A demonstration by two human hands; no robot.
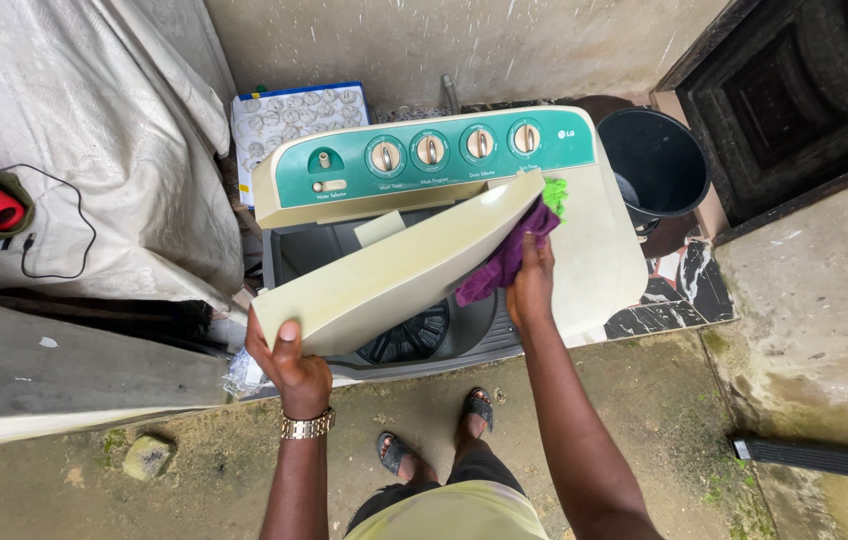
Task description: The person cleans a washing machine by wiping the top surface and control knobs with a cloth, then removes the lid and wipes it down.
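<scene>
1. Nearest the camera, the left hand sits at 7 o'clock, clenched on the lower corner of the lid, thumb on top.
2. The right hand, just right of centre, presses a purple cloth against the lid's underside, fingers grasping the cloth.
3. The lid is tilted up over the tub. Its long axis runs from 7 o'clock up toward 1 o'clock, and each hand takes 1 end.
4. The cloth lies at the lid's far end, so the right hand is nearer to it.
5. Beyond, at 12 o'clock, is the washer's green panel with 4 dials; a black bucket stands at 2 o'clock.
</scene>
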